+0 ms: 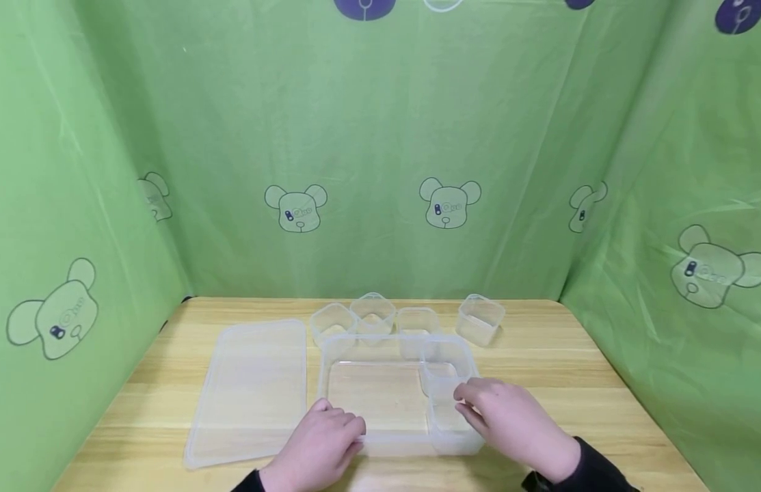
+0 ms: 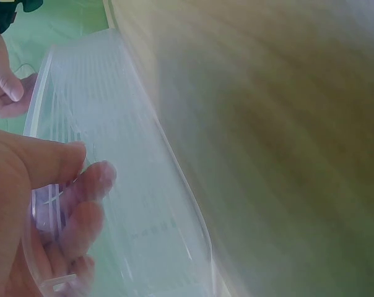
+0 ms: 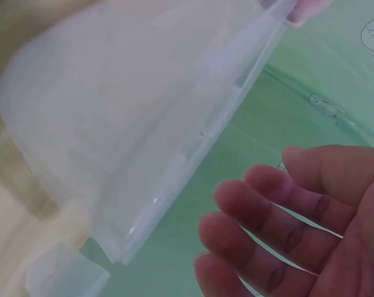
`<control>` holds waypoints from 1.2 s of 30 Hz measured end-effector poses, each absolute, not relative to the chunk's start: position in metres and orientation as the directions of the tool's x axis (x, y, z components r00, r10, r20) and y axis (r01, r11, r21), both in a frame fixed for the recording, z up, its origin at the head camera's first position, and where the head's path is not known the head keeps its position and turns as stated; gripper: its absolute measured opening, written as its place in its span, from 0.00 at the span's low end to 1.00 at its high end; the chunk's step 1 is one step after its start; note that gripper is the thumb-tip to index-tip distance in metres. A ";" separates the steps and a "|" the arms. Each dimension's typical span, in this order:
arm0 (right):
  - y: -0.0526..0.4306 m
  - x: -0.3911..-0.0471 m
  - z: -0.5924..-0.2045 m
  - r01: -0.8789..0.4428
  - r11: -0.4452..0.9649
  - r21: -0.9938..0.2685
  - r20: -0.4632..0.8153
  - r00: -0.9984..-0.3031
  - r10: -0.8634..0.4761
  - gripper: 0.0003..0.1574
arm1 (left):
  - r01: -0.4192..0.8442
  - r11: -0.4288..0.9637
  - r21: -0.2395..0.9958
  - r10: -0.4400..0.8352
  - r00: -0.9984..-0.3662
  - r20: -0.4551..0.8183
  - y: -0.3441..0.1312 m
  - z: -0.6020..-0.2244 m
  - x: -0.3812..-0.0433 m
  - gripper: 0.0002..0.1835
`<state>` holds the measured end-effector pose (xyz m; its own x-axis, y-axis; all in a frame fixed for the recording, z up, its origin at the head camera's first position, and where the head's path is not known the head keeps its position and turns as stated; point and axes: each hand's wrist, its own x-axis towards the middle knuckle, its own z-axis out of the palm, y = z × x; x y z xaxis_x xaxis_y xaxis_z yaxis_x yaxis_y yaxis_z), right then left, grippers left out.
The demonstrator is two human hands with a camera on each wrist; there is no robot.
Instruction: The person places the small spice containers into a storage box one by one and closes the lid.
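A narrow gap separates lid from box, rim in left grip.

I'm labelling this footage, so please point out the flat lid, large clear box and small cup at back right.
Flat lid point(image 1: 251, 393), head view: middle of its upper face.
Large clear box point(image 1: 395, 447), head view: its front wall.
Back-right small cup point(image 1: 478, 331), head view: its near side wall.

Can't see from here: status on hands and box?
Left hand grips box. Right hand empty, near box's right side. Two inner cups, four outer cups. Lid left, not blocking.
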<state>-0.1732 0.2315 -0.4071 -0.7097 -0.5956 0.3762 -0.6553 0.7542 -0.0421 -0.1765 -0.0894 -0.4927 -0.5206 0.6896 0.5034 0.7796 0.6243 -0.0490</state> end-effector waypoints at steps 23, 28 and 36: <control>0.253 -0.220 -0.376 -0.507 0.859 -0.073 0.365 -0.815 -0.451 0.02 | 0.780 0.625 -0.045 0.685 -0.519 0.511 -0.090 -0.496 -0.176 0.12; 0.262 -0.230 -0.382 -0.483 0.869 -0.102 0.350 -0.836 -0.424 0.02 | 0.784 0.619 -0.051 0.690 -0.512 0.511 -0.090 -0.496 -0.175 0.12; 0.274 -0.256 -0.395 -0.451 0.885 -0.113 0.376 -0.844 -0.382 0.04 | 0.784 0.619 -0.050 0.690 -0.511 0.513 -0.090 -0.491 -0.174 0.12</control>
<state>-0.2562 0.2736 -0.3953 -0.8441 -0.3819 0.3763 -0.4509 0.8854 -0.1129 -0.1742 -0.0896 -0.4911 -0.5112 0.6897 0.5129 0.7842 0.6185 -0.0501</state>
